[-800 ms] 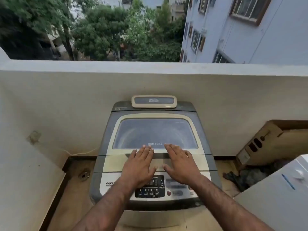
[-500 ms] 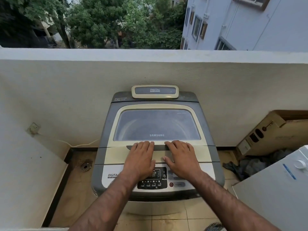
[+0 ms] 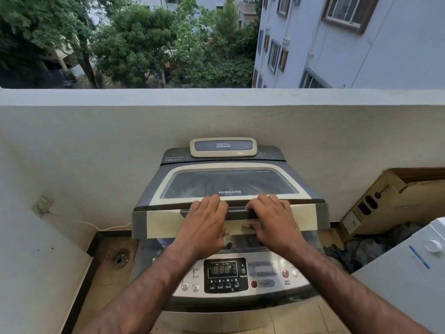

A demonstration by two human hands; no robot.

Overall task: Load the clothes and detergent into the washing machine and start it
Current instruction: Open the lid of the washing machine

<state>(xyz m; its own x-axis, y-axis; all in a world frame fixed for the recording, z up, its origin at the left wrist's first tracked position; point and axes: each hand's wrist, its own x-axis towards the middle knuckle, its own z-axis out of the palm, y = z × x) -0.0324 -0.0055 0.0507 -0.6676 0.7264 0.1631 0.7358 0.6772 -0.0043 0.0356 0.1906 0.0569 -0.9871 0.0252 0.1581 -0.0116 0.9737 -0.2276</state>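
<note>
**Gripping the lid with both hands**

Facing a washer (image 3: pixel 269 153) standing against the balcony wall (image 3: pixel 96 153). Holding its folding lid (image 3: pixel 163 222) by the front flap, with the left hand (image 3: pixel 204 227) and right hand (image 3: pixel 272 225) side by side on the dark handle (image 3: pixel 237 212). Curling the left fingers (image 3: pixel 212 201) and right fingers (image 3: pixel 267 201) over the handle's far edge, bent at the knuckles. Tucking both thumbs under the flap's near edge and pinching the flap between thumbs and fingers. Holding the flap clear of the tub's rim, with a dark gap showing beneath its near edge. Reaching over the panel (image 3: pixel 265 292) at the washer's front, its display (image 3: pixel 222 269) showing digits.

Leaving a heap of dark clothes (image 3: pixel 361 249) lying on the floor to the washer's right, between a box (image 3: pixel 395 201) and a white unit (image 3: pixel 409 285), well apart from both hands. Standing near a drain (image 3: pixel 118 260) set in the floor at the left, below a cable (image 3: pixel 96 224) trailing along the wall.
</note>
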